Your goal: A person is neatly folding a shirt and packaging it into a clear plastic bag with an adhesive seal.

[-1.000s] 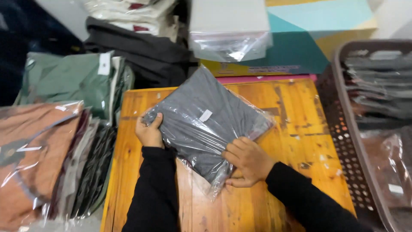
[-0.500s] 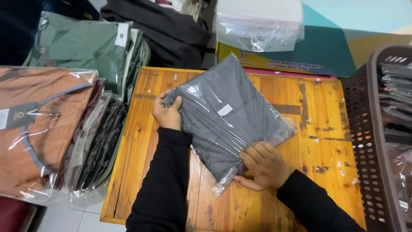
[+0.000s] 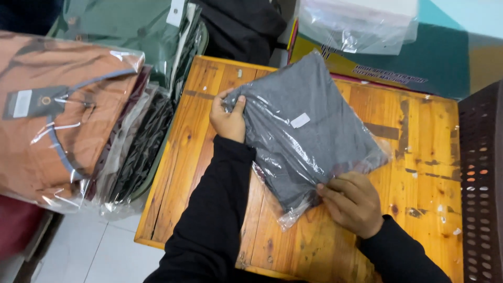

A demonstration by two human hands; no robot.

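Note:
A folded grey garment in a clear plastic bag [image 3: 304, 131] lies tilted on a small wooden table [image 3: 424, 157]. My left hand [image 3: 228, 118] grips the bag's left corner, thumb on top. At the near edge of the bag my right hand [image 3: 353, 202] pinches the plastic with its fingertips. A small white sticker sits on top of the bag. Both my sleeves are black.
A stack of bagged shirts [image 3: 68, 110], orange on top, stands to the left, with green bagged garments [image 3: 131, 26] behind it. A dark perforated basket [image 3: 479, 183] is at the right edge. Empty clear bags [image 3: 361, 23] and dark clothing [image 3: 241, 26] lie behind the table.
The view has shifted right and closer. My right hand has slid along the bag's near edge toward its right corner; my left hand keeps hold of the left corner.

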